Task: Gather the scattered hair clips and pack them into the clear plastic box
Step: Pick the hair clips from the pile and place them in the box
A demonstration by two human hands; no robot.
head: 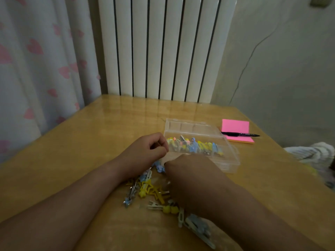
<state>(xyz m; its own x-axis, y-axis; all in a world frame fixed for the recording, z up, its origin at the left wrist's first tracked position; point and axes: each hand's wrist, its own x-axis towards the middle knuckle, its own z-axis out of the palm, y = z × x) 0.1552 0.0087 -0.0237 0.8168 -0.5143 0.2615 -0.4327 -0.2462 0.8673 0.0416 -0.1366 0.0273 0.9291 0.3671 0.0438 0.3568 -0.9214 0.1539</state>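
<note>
Head view shows the packing is about half done. A row of hair clips (195, 145) already sits inside the clear plastic box (233, 161), whose lid (190, 126) is open. A pile of loose clips (150, 191) lies on the table (72, 151) just in front of the box. The left hand (150, 149) is right beside the left end of the box, fingers curled in; I cannot tell if it holds a clip. The right hand (184, 171) is just in front of the box, over the pile, by a blue clip (160, 168). Its fingers are hidden, so I cannot tell its grip. Next, I think, one clip must be pinched and dropped in the box
</note>
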